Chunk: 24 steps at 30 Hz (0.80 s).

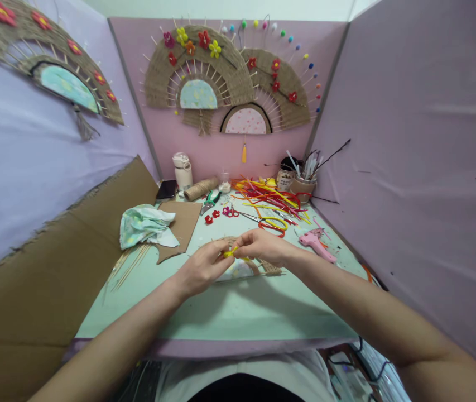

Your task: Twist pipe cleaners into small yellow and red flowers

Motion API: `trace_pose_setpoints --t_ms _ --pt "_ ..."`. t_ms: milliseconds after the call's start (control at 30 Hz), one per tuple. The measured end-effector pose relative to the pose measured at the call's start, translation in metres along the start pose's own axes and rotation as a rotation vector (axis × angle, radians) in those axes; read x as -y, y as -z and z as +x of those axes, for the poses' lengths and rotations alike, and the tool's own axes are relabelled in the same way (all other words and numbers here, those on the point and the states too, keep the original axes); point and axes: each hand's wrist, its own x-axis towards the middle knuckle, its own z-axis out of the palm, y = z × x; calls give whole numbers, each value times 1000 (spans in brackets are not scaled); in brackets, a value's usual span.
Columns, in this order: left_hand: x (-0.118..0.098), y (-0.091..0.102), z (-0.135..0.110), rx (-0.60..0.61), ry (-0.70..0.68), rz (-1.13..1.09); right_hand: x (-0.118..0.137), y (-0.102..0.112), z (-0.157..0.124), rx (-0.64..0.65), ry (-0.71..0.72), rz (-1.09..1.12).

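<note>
Left hand (206,263) and right hand (263,247) are both narrowed to a pinch, w/ a small bright yellow piece (230,253) held btwn them, just above a fan (241,272) on the desk (238,318). Exact shape of the yellow piece can't be made out, as it's partly covered; the fan's upper pt. is likewise hidden by the hands. Coarse brown fibre and a pale printed panel are shown on the fan. Beyond, long-bladed scissors (268,219) are laid; fuzzy red, orange and yellow stems (269,195) are heaped farther back. To the R, a pink glue gun (318,245) is seen; to the L, crumpled pale green cloth (145,226) is draped partly over flat brown cardboard (185,223).
</note>
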Motion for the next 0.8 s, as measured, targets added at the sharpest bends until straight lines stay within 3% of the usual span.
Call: trace_pose_setpoints --t_ms 233,400,467,567,733,800 --pt "9 -2 -6 -71 93 7 8 -1 -9 6 30 -27" --pt "20 0 -5 -109 -331 102 12 -3 -11 15 46 -11" --pt "24 1 -6 -123 -393 124 12 -4 -11 11 47 -1" --pt "24 1 -7 -88 -374 134 12 -4 -11 16 39 -4" --pt "12 1 -8 5 -85 38 13 1 -13 99 -6 -46" --pt "10 1 -8 16 -84 -1 15 4 -14 112 -2 -75"
